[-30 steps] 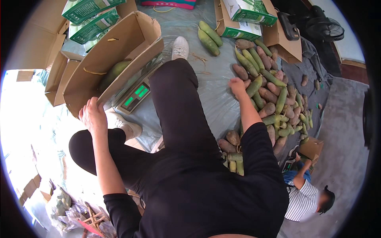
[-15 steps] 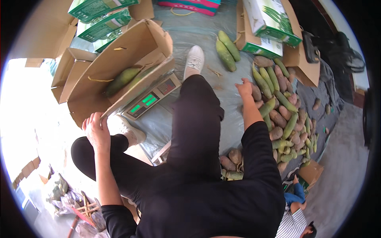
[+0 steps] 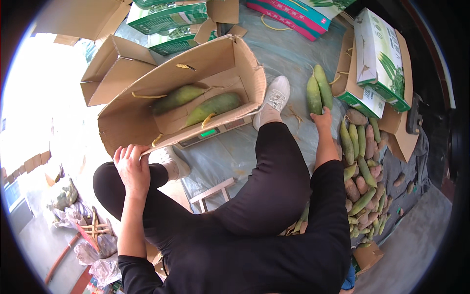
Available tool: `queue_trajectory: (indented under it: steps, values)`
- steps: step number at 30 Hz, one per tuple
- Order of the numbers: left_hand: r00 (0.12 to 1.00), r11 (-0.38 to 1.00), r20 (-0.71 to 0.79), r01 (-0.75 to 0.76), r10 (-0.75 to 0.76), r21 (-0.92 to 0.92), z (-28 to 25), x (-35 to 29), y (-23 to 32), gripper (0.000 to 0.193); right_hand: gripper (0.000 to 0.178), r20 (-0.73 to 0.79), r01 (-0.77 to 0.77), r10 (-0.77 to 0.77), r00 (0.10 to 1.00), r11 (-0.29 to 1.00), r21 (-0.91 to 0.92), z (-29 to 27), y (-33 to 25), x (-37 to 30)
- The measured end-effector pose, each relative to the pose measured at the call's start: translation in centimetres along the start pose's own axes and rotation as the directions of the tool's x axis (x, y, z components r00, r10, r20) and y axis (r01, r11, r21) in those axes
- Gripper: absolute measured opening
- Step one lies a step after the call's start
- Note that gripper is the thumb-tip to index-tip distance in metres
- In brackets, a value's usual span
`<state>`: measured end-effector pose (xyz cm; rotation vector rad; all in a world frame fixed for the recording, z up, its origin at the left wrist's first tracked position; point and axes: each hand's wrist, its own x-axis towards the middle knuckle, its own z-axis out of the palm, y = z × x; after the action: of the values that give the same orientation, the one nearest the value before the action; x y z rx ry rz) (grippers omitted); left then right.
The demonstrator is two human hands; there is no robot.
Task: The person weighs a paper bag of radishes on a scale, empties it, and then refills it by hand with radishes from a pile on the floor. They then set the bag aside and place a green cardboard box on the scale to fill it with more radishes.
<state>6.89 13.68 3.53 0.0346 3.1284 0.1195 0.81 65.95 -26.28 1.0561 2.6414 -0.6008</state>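
Note:
My left hand (image 3: 133, 169) pinches the near edge of an open cardboard box (image 3: 166, 73). Inside the box lie two long green radishes, one toward the far side (image 3: 178, 96) and another closer to me (image 3: 214, 108). Beneath the box, a digital scale (image 3: 223, 128) shows partly, its green display mostly covered. My right hand (image 3: 321, 119) reaches out to the right, thumb and fingers around the near end of a green radish (image 3: 314, 96) lying on the plastic sheet. A second radish (image 3: 322, 84) lies right against it.
A heap of green radishes and reddish-brown tubers (image 3: 364, 181) spreads at the right. White-and-green cartons (image 3: 382, 59) stand behind it, others (image 3: 169, 19) at the far left. A pink and blue box (image 3: 289, 17) lies at the back. My shoe (image 3: 278, 92) is beside the scale.
My right hand has moved forward from beside the heap to the pair of radishes and taken hold of one. My left hand still grips the box. The view has turned, showing more inside the box.

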Motion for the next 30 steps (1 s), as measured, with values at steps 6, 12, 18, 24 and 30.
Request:
queue_trajectory:
  steps: [6,12,18,24,30]
  values:
    - [1.0,0.999,-0.004,-0.01,0.01,-0.033,0.3,0.5,0.1,0.007,0.075,-0.03,0.033,-0.03,0.999,0.992,0.119,2.0,1.6,1.0]
    - [0.999,0.998,-0.039,-0.024,0.021,-0.062,0.4,0.6,0.3,0.005,0.058,0.357,-0.281,0.101,0.929,0.819,0.501,1.4,2.3,-0.4]
    - [0.998,0.998,-0.063,-0.025,0.021,-0.063,0.2,0.0,-0.1,0.006,0.044,0.633,-0.532,0.083,0.769,0.633,0.563,-1.9,1.9,-6.8]
    - [0.993,0.996,-0.111,-0.042,0.033,-0.085,0.2,-0.3,-0.4,0.003,0.048,0.392,-0.182,-0.244,0.887,0.597,0.781,-8.3,-0.7,-10.8]
    - [0.991,0.995,-0.125,-0.063,0.053,-0.076,0.4,-0.7,-0.8,0.004,0.06,-0.048,0.441,-0.625,0.779,0.491,0.751,-19.3,-10.8,-14.9]
